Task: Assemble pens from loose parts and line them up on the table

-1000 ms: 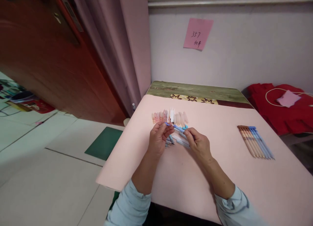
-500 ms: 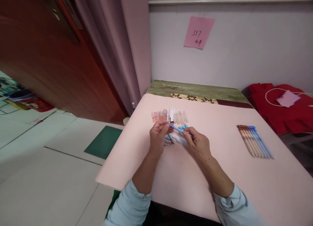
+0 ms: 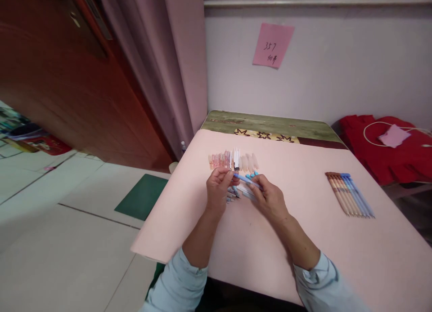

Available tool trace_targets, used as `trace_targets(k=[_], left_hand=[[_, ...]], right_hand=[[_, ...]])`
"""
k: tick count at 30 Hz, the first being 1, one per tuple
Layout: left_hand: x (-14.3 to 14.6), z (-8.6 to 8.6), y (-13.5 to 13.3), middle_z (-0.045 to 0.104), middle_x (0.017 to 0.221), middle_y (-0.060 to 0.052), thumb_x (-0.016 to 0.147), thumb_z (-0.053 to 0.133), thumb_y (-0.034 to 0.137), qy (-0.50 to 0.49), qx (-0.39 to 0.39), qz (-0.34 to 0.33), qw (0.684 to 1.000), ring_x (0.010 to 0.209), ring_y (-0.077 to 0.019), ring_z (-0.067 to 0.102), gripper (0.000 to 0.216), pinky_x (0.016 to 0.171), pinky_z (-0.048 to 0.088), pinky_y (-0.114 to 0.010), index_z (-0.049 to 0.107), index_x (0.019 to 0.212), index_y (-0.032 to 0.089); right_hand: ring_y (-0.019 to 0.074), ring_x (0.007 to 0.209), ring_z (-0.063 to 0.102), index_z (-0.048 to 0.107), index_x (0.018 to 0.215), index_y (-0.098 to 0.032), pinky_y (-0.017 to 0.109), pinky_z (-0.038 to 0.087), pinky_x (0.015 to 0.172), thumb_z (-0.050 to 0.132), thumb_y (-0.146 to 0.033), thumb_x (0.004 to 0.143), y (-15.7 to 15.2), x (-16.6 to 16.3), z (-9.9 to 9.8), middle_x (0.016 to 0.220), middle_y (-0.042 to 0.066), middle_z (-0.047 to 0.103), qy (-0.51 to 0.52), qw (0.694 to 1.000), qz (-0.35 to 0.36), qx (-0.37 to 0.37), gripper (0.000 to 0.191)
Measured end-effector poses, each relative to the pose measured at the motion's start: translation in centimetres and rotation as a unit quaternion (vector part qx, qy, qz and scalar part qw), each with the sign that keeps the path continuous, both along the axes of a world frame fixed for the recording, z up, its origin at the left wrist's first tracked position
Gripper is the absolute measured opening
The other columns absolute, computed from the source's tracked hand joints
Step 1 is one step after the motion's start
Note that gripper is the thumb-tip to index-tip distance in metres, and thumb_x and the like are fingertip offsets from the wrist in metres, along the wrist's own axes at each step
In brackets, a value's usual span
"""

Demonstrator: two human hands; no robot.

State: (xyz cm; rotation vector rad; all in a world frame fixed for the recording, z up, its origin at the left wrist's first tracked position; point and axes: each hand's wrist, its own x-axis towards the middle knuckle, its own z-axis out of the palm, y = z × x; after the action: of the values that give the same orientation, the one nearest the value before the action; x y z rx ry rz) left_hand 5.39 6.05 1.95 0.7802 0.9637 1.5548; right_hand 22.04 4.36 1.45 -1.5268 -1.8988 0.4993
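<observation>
Both my hands hold one blue pen [image 3: 245, 179] just above the pink table cover [image 3: 303, 240]. My left hand [image 3: 218, 190] pinches its left end between thumb and fingers. My right hand [image 3: 269, 197] grips its right part with curled fingers. Under my hands lies a small heap of loose blue and white pen parts [image 3: 238, 193]. Just beyond them a row of clear and pink caps and white refills [image 3: 233, 161] lies side by side.
A neat row of tan and blue pens [image 3: 349, 194] lies at the right of the table. A pink note [image 3: 273, 45] hangs on the wall. A red bag [image 3: 388, 145] sits at far right. A wooden door [image 3: 60, 78] and curtain [image 3: 168, 64] stand left.
My hands have drawn slightly closer together along the blue pen, and my right hand has shifted a little to the left. The rest has stayed in place.
</observation>
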Motion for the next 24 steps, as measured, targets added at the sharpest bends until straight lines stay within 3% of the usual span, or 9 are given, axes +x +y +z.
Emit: trace_targets(k=[4,6,13,18,21,24], left_hand=[[-0.1,0.2,0.0,0.072,0.074,-0.003,0.071,0.077,0.035,0.006,0.003,0.012,1.0,0.06,-0.0139,0.066,0.028,0.062,0.056,-0.029,0.06,0.084,0.016],[-0.2,0.3,0.0,0.073,0.076,-0.004,0.071,0.078,0.035,0.003,0.003,0.017,1.0,0.06,-0.0137,0.066,0.029,0.061,0.056,-0.028,0.061,0.084,0.015],[-0.2,0.4,0.0,0.071,0.074,-0.003,0.069,0.079,0.037,0.002,0.005,0.016,1.0,0.06,-0.014,0.066,0.033,0.06,0.055,-0.027,0.062,0.087,0.015],[-0.7,0.0,0.2,0.07,0.076,-0.006,0.08,0.064,0.053,0.013,0.007,0.046,0.999,0.06,-0.0142,0.066,0.041,0.059,0.055,-0.027,0.062,0.091,0.013],[-1.3,-0.6,0.5,0.07,0.075,-0.007,0.084,0.056,0.056,0.038,0.025,0.098,0.994,0.058,-0.0136,0.065,0.045,0.056,0.053,-0.025,0.06,0.093,0.013],[-1.7,-1.0,1.0,0.068,0.071,-0.006,0.087,0.05,0.058,0.062,0.03,0.149,0.987,0.052,-0.0121,0.061,0.047,0.051,0.051,-0.024,0.059,0.093,0.012]], right_hand=[[0.0202,0.089,0.061,0.068,0.092,-0.025,0.029,0.044,0.076,0.055,-0.042,0.091,0.4,0.0,-0.6,0.095,0.005,0.069,0.007,0.996,-0.011,0.083,0.022],[0.0216,0.092,0.062,0.071,0.092,-0.025,0.031,0.045,0.078,0.058,-0.043,0.09,0.6,0.1,-0.9,0.097,0.006,0.069,0.005,0.994,-0.015,0.106,0.023],[0.0207,0.086,0.063,0.073,0.098,-0.026,0.031,0.048,0.076,0.059,-0.041,0.089,0.6,0.1,-1.1,0.094,0.006,0.07,0.036,0.996,0.003,0.087,0.022],[0.0169,0.073,0.059,0.074,0.093,-0.023,0.029,0.048,0.069,0.063,-0.044,0.086,0.3,0.2,-0.5,0.091,0.006,0.07,0.126,0.991,-0.013,0.047,0.025],[0.0149,0.066,0.055,0.074,0.093,-0.02,0.029,0.047,0.065,0.066,-0.049,0.081,-0.3,1.8,-0.2,0.088,0.006,0.07,0.207,0.976,-0.065,0.028,0.032],[0.0149,0.066,0.055,0.073,0.096,-0.018,0.028,0.046,0.063,0.07,-0.051,0.076,-1.1,6.0,0.0,0.085,0.005,0.069,0.256,0.958,-0.128,0.023,0.039]])
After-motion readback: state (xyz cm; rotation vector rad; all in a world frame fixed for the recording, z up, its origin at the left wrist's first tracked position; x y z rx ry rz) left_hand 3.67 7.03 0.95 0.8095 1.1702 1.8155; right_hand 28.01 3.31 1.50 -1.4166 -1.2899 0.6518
